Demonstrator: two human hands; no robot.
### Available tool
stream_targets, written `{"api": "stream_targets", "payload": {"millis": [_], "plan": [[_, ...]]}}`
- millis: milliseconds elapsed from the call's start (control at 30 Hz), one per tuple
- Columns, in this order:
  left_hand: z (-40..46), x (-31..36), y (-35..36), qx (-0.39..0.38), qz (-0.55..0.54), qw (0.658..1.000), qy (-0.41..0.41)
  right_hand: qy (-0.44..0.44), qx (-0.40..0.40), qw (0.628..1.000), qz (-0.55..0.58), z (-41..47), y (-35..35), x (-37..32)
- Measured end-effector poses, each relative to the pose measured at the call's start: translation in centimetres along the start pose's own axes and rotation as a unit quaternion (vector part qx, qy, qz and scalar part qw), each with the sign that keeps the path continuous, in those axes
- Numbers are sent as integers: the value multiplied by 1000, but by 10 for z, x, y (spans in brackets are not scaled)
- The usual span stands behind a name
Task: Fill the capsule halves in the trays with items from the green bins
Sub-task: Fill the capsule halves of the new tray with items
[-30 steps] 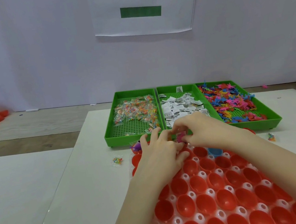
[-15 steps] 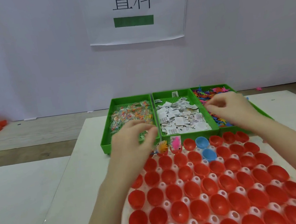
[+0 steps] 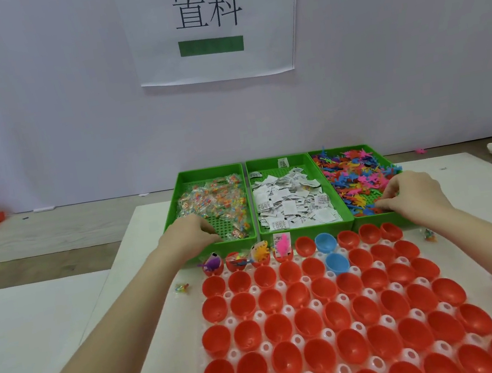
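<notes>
Looking from the near edge out: the tray (image 3: 295,351) of red capsule halves (image 3: 309,320) sits on the white tabletop (image 3: 123,316), cups open side up, long axis of each egg-shaped half running roughly away from the camera. Nearly all are empty. Only the four at the far left of the back row (image 3: 249,257) hold toys and a slip, and two blue halves (image 3: 331,252) sit mid-row.

A second ago both hands were bunched over that back row, dropping the pink piece in. Now they've split apart and gone to the bins, so I'd say that cup is done and a fresh round of picking is starting.

Left hand (image 3: 192,234) is in the near corner of the left green bin (image 3: 178,209) with the bagged bits, fingers curled down, can't tell if it has anything. Right hand (image 3: 411,193) is in the right green bin (image 3: 389,161), grip narrow, pinching at the colourful figures (image 3: 361,178). Middle bin (image 3: 279,160) of paper slips is untouched.
</notes>
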State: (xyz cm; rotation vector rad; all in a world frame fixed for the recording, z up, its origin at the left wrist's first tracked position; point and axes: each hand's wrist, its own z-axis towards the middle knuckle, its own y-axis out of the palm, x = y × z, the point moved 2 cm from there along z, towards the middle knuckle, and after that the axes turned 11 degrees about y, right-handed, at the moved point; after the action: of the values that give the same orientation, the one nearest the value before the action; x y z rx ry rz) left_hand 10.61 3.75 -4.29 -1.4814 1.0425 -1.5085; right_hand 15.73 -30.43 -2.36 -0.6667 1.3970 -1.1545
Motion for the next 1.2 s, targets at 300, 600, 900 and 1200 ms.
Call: {"api": "stream_targets", "payload": {"millis": [300, 600, 900, 1200], "plan": [[12, 32, 9, -10, -113, 992, 55, -10, 118, 991, 57, -5, -3, -5], [6, 29, 4, 160, -207, 965, -5, -39, 22, 993, 111, -1, 14, -30], [-18, 33, -15, 296, -422, 855, -57, -45, -48, 988, 140, -3, 16, -41], [-72, 79, -13, 259, -599, 756, 58, -123, -95, 986, 61, -13, 22, -73]]}}
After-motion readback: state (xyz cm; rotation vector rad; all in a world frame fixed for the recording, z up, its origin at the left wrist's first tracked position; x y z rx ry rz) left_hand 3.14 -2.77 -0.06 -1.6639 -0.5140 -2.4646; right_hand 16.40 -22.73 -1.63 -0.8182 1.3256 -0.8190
